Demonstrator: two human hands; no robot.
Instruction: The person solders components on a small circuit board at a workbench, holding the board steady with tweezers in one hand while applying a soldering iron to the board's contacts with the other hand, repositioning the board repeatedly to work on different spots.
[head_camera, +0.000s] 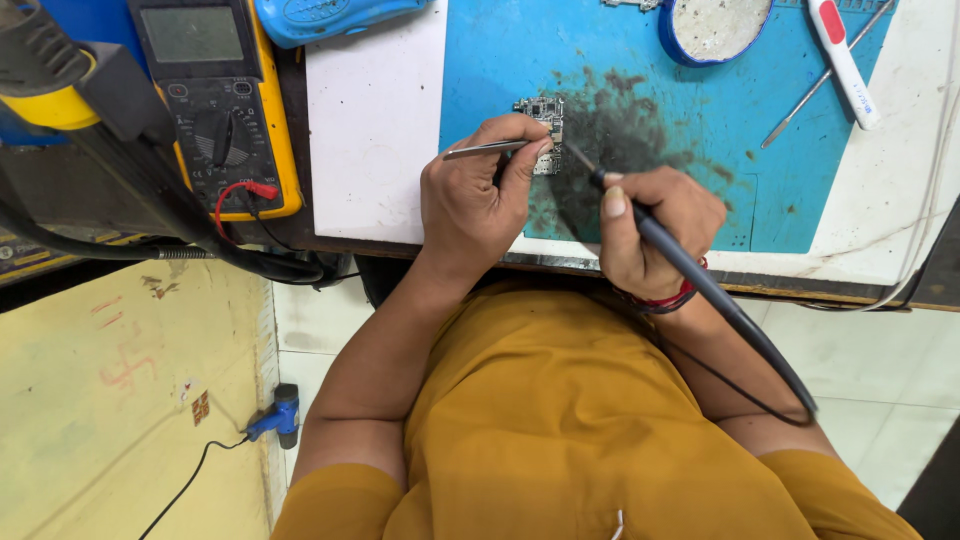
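Note:
A small circuit board lies on the stained blue work mat. My left hand pinches metal tweezers whose tips reach the board's near edge. My right hand grips a black soldering iron like a pen, its thin tip pointing at the board from the right. The iron's cable runs back over my right forearm. Part of the board is hidden behind my left fingers.
A yellow multimeter with red and black leads sits left of the mat. A round blue-rimmed dish, a white and red pen-like tool and a metal probe lie at the back right. A blue tool lies on the floor.

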